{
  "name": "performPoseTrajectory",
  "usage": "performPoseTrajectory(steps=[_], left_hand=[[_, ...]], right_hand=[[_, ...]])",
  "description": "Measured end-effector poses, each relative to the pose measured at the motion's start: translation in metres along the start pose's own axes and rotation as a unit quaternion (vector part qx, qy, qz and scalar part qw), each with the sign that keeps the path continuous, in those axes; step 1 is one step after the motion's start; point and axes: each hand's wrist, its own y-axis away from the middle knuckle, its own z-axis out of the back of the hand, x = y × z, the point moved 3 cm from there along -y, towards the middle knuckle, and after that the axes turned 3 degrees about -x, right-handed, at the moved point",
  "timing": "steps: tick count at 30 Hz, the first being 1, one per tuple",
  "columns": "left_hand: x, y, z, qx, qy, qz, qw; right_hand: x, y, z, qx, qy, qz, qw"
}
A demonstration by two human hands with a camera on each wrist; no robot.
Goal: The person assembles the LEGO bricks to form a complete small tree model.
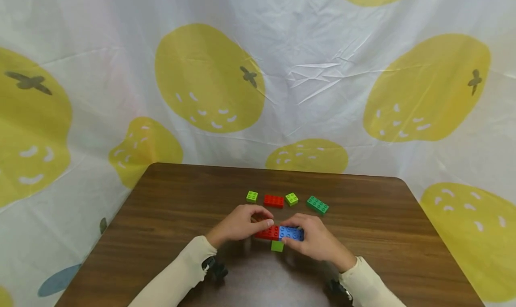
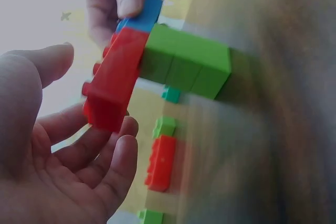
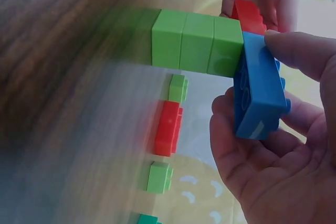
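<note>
A small tower of three light green bricks (image 3: 197, 40) stands upright on the table. On top of it, end to end, sit a red brick (image 2: 116, 74) and a blue brick (image 3: 261, 85), both studs up and jutting out sideways. My right hand (image 1: 318, 237) pinches the blue brick, its thumb at the near side and its fingers at the far side. Around the red brick's free end my left hand (image 1: 243, 224) hovers with loosely bent fingers. In the left wrist view its thumb is apart from the brick; whether a fingertip touches is hard to tell.
Behind the tower lie two light green bricks (image 1: 251, 196), a second red brick (image 1: 274, 201) and a darker green brick (image 1: 317, 205), in a loose row. The brown wooden table (image 1: 181, 195) ends at a curtain (image 1: 306, 96) printed with yellow fruit.
</note>
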Motion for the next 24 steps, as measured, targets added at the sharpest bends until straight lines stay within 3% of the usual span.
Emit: performPoseTrajectory(steps=[10,18,24], left_hand=[[0.015,-0.018,0.02,-0.06,0.006,0.025,0.9979],[0.034,-0.04,0.022,-0.099,-0.017,0.04,0.9941],[0.038,-0.056,0.019,-0.117,-0.027,0.022,0.9926]], right_hand=[[-0.005,0.001,0.003,0.006,-0.004,0.009,0.9999],[-0.008,0.001,0.001,0.018,-0.004,-0.003,0.9998],[-0.008,-0.001,0.002,0.013,0.003,0.007,0.9999]])
